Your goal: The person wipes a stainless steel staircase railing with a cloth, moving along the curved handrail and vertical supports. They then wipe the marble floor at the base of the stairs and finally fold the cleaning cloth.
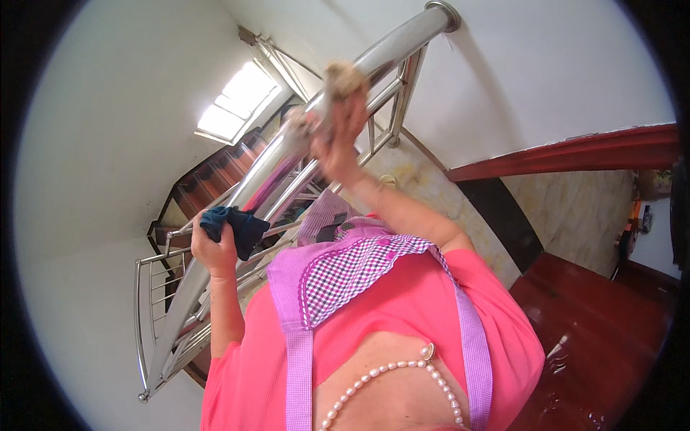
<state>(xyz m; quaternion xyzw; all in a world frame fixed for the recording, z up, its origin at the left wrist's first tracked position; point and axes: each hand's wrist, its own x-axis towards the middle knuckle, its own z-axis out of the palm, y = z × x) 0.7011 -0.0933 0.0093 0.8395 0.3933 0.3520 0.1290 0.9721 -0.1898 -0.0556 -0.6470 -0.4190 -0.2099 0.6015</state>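
Observation:
A thick stainless steel handrail [269, 153] runs diagonally in front of me, from a round wall flange at the upper right down to the lower left. My left hand [215, 250] rests at the handrail's left side, closed round a bunched dark teal cloth [234, 226]. Higher up, my right hand [339, 126] is on the handrail, blurred by motion, with a light beige cloth [345, 80] in it. Part of that cloth lies against the metal. Whether the pale blur on the rail's far side is the same cloth, I cannot tell.
Thinner steel rails and balusters [401, 102] stand below the handrail. Beyond it, reddish-brown stairs [215, 178] descend beside a white wall [97, 161] with a bright window [240, 99]. At the right are a dark red floor [587, 323] and a red wood trim [566, 153].

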